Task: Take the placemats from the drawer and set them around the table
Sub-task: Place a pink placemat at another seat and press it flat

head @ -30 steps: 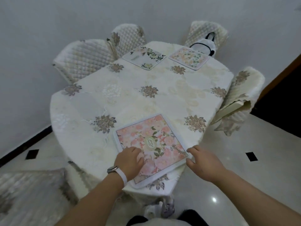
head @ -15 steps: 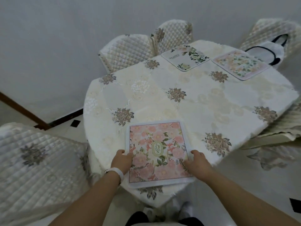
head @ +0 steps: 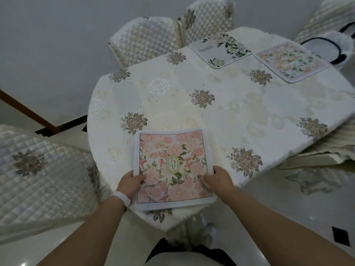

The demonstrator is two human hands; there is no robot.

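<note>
while the left hand (head: 130, 182) pinches its left edge, thumb on top, the mat (head: 172, 166) lies flat between both hands at the table's (head: 249, 112) near edge. the right hand (head: 219, 178) grips the right edge, equally close, so any squaring push would likely run straight away from the person.

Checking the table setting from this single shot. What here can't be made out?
Head view:
- Fingers of the left hand and right hand: hidden beneath the pink placemat they grip.
- Black-and-white thing on the far chair: cut off by the right edge, unidentifiable.
- Small print on the white placemat: too small to read.
- Right end of the table: beyond the frame edge.
</note>
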